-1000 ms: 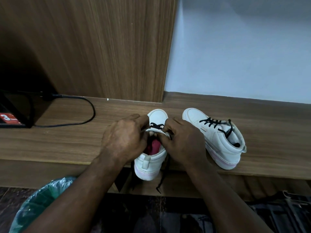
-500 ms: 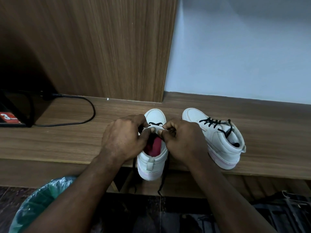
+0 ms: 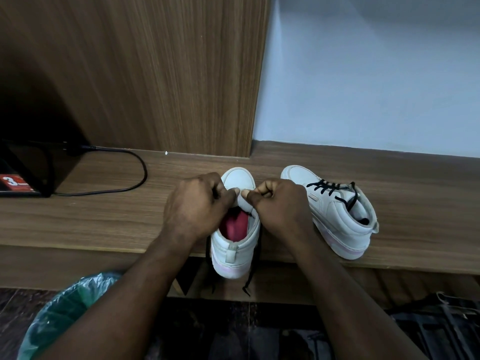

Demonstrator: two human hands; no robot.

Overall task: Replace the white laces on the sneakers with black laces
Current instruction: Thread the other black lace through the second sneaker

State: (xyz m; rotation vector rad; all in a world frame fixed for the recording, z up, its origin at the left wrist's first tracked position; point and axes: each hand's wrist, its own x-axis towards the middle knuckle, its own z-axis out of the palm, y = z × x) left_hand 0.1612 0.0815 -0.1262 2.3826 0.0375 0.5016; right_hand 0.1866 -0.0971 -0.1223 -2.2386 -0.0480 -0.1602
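A white high-top sneaker [image 3: 235, 253] with a pink lining stands heel toward me at the front edge of a wooden shelf [image 3: 104, 219]. My left hand [image 3: 194, 206] and my right hand [image 3: 280, 203] both pinch the top of its tongue, thumbs nearly touching. The sneaker's black lace [image 3: 250, 276] hangs in two ends over the shelf edge; its laced part is hidden by my hands. To the right lies a second white sneaker [image 3: 335, 216], laced with a black lace [image 3: 330, 189].
A black cable [image 3: 124, 189] loops across the shelf at left, leading to a dark box [image 3: 15, 185] with a red label. A green plastic bag [image 3: 65, 315] sits below at left. A wooden panel [image 3: 155, 74] and a pale wall [image 3: 376, 74] rise behind.
Both hands have moved up toward the toe and drawn closer together at the tongue, covering the black lacing that showed before. The near sneaker shifted slightly toward me.
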